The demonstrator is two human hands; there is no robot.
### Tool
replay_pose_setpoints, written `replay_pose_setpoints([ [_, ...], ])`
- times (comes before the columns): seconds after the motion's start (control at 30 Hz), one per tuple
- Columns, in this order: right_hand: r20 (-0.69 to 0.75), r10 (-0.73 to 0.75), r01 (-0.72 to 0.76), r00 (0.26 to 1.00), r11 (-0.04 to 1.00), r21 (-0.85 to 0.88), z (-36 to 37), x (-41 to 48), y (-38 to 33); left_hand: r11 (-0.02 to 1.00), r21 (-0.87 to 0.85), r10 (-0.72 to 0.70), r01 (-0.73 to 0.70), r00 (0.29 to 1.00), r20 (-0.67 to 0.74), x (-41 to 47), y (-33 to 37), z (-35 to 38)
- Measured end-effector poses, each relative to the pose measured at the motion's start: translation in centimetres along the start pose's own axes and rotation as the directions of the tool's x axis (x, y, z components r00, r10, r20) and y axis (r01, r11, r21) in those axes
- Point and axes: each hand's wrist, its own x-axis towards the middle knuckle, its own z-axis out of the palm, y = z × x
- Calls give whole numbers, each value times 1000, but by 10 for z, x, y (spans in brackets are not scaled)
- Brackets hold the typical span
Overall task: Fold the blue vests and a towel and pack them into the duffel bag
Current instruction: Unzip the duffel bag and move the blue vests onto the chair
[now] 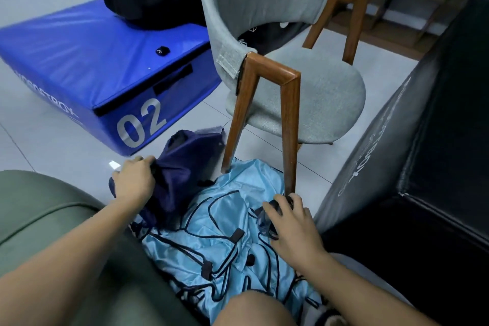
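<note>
A heap of shiny light blue vests [225,241] with dark trim lies on the floor between my knees. Behind it at the left slumps a dark navy fabric bag [185,167], crumpled and partly open. My left hand [135,182] grips the bag's left edge. My right hand [293,225] rests on the right side of the vest heap, its fingers closed around a dark strap or trim piece by the chair leg. No towel is visible.
A grey chair [304,92] with wooden legs [288,140] stands just behind the vests, one leg touching them. A blue padded box [92,66] marked 02 is at the left, a black padded block [423,167] at the right. My knees frame the bottom.
</note>
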Motion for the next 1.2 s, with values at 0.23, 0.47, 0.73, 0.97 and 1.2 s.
replay_pose_setpoints([
  [0.23,-203,-51,62,978,997,47,-97,-25,-21,993,-38,103,-116,965,-241,-12,-10,-123],
  [0.47,-366,-79,97,927,995,31,-188,-83,-26,966,-53,208,-252,886,-413,-61,4,-245],
  [0.73,-545,-83,95,834,995,-7,-280,-171,-10,887,-67,343,-457,749,-567,-136,46,-386],
  [0.97,-657,-49,42,752,999,-26,-357,-257,24,789,-30,433,-613,590,-681,-197,103,-492],
  [1.2,-731,39,-91,682,995,-31,-409,-341,85,672,-49,464,-739,472,-750,-246,188,-568],
])
